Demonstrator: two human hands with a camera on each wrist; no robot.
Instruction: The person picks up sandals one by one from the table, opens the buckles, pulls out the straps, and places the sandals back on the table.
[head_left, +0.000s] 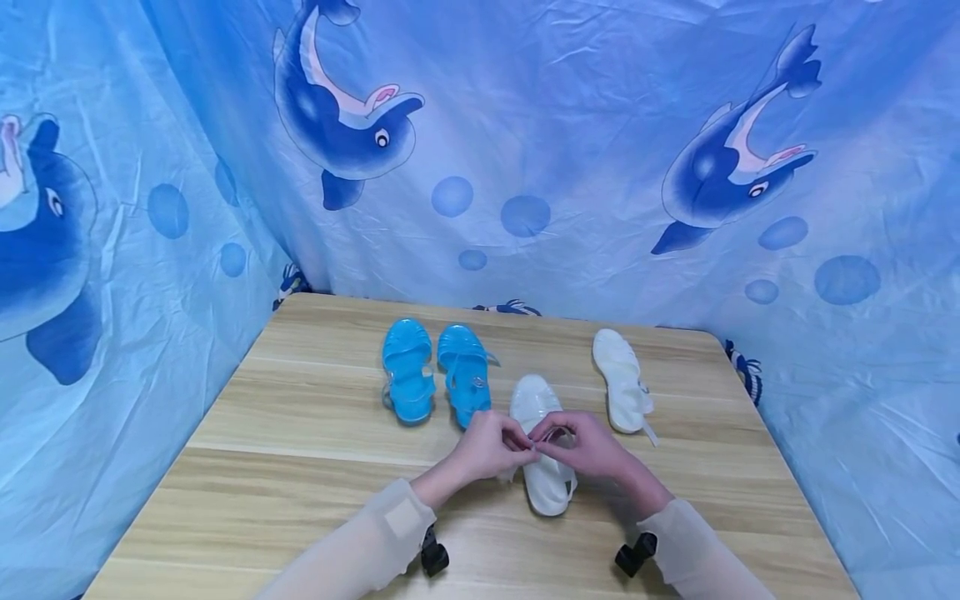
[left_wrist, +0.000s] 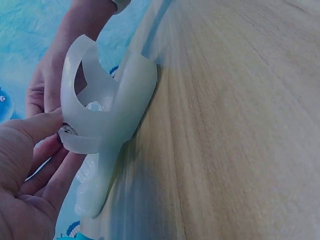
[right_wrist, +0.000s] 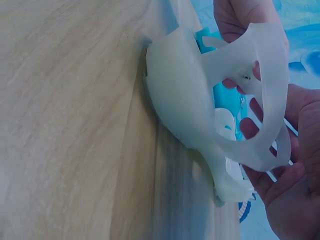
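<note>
A white sandal (head_left: 546, 487) lies sole-down on the wooden table, toe toward the back, between both hands. My left hand (head_left: 491, 447) pinches the strap at its small metal buckle (left_wrist: 68, 130), thumb on one side and fingers on the other. From the other side my right hand (head_left: 588, 446) reaches over the sandal, its thumb and fingertips meeting the left ones at the strap. In the right wrist view the ankle strap (right_wrist: 274, 90) loops up in front of the right fingers, partly hiding them.
Two blue sandals (head_left: 407, 375) (head_left: 465, 375) lie side by side to the left of the hands. Another white sandal (head_left: 621, 379) with a loose strap end lies at the back right. Behind the wooden table (head_left: 300, 483) hangs a blue curtain (head_left: 570, 100) with dolphins.
</note>
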